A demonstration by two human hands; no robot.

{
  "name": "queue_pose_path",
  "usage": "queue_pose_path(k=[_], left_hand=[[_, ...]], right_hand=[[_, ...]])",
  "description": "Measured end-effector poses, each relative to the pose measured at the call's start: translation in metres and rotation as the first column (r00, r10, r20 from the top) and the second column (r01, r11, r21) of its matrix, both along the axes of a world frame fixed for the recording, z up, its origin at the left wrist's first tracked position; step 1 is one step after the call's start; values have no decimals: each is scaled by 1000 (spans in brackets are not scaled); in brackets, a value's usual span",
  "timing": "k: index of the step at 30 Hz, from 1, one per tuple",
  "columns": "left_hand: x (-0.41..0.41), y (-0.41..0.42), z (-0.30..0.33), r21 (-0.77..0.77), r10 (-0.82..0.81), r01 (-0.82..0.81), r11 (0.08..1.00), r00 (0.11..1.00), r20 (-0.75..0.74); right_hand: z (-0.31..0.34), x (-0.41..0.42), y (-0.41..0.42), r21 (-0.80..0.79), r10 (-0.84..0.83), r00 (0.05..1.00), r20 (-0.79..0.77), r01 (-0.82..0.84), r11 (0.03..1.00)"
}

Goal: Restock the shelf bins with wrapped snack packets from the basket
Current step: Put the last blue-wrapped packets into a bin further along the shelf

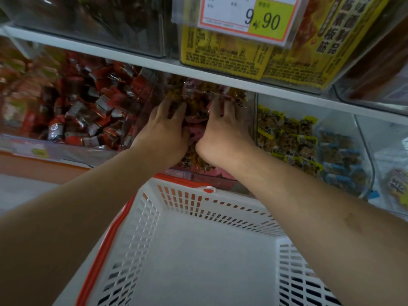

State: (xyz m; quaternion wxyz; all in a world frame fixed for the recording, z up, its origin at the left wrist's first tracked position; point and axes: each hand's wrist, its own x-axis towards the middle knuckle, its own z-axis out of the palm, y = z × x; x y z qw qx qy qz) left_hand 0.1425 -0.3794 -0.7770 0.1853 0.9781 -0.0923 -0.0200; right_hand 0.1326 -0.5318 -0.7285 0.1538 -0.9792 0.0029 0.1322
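Head view looks down past both my forearms into a shop shelf; my left hand (pixel 164 131) and my right hand (pixel 220 131) lie side by side, palms down, on the heap of wrapped snack packets (pixel 194 102) in the middle clear bin (pixel 249 100); my fingers reach forward, a little spread, pressing into the packets, and their tips sink among the wrappers, so I cannot tell whether any packet is pinched; the basket (pixel 176 204), white with an orange rim and slotted walls, sits just below the bin, between my arms, its pale floor showing; left of my hands a bin holds red and silver packets (pixel 88 107); to the right lie yellow-edged packets (pixel 287 133), then blue-edged ones (pixel 340 160); a white shelf board (pixel 132 55) runs slantwise above the bins; on it stand more clear bins, one with yellow printed packs (pixel 231 56) behind a price tag (pixel 249 16) reading 9.90; the lighting is dim and the edges of the view blur.
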Motion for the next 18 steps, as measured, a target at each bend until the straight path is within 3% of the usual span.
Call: queue_pose_path(k=[3,7,12,18], left_hand=[[11,3,-10,53,-8,9,999,1000,-26],[11,1,-2,-2,16,-17,1000,999,-48],[3,-4,13,-92,-1,5,996,999,40],[31,-5,12,-99,-48,42,994,997,-56]], right_hand=[[0,1,0,0,4,1000,-13,-4,1000],[1,9,-6,18,24,999,-46,-23,1000],[10,11,-8,84,-14,997,-71,20,996],[15,42,-11,83,-67,995,-80,74,994]])
